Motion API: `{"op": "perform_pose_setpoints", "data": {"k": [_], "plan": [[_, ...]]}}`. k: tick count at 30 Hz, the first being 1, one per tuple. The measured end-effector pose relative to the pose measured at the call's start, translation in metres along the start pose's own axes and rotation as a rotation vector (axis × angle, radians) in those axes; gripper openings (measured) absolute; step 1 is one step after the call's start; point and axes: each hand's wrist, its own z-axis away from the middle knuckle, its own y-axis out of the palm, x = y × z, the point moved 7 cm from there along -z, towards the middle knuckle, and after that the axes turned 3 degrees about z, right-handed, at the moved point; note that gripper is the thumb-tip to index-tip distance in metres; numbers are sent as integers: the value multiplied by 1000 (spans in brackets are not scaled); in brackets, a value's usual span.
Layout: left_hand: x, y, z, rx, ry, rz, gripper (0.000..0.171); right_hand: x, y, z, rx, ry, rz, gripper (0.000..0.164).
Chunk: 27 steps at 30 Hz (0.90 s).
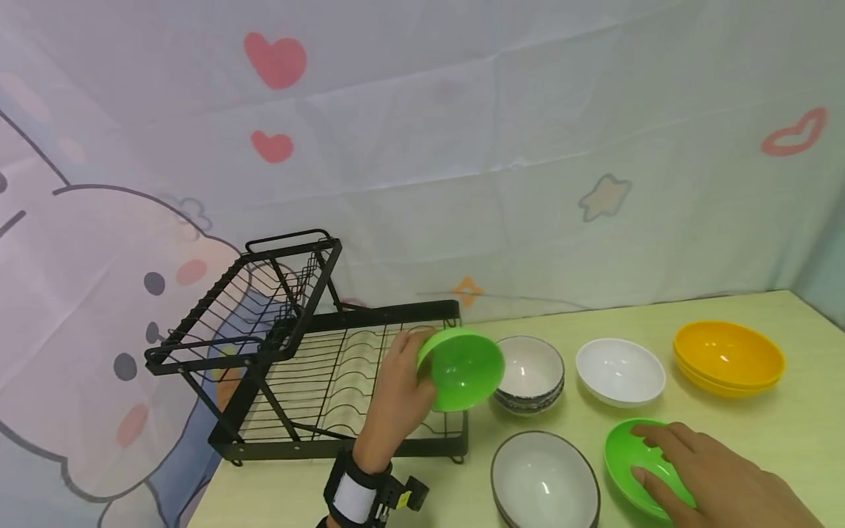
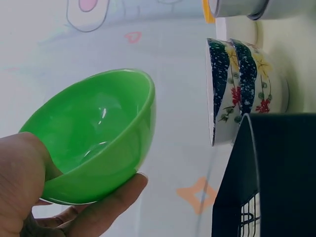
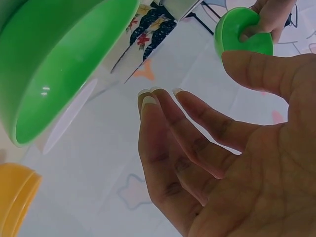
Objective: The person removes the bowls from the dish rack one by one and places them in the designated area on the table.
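My left hand (image 1: 399,389) pinches the rim of a green bowl (image 1: 472,370), thumb inside and fingers beneath. It holds the bowl tilted in the air, over the right end of the black dish rack (image 1: 356,449). The left wrist view shows the same green bowl (image 2: 118,153) up close. Another green bowl (image 1: 637,466) stands on the table at the right. Above and beside it hovers my right hand (image 1: 719,477), fingers loosely bent and holding nothing. In the right wrist view a gap separates the right hand (image 3: 212,153) from that lower green bowl (image 3: 69,69).
Stacked patterned bowls (image 1: 528,370) stand right of the rack. Nearer lie grey-white bowls with dark rims (image 1: 544,477). A white bowl (image 1: 620,374) and stacked yellow bowls (image 1: 729,359) stand farther right. A printed cloth (image 1: 422,205) hangs behind the table.
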Motion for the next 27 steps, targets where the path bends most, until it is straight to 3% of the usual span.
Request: {"op": "perform_pose_setpoints", "data": {"k": [7, 14, 20, 27], "plan": [[-3, 3, 2, 25, -7, -6, 50, 0, -7, 1, -26, 20, -17, 63], [-10, 3, 8, 40, -10, -39, 48, -1, -3, -2, 35, 26, -42, 72], [-17, 7, 11, 48, 31, -58, 40, -2, -2, -3, 10, 28, -50, 75], [-35, 18, 16, 52, 137, -77, 39, 8, -2, 2, -63, 7, -98, 71]]}}
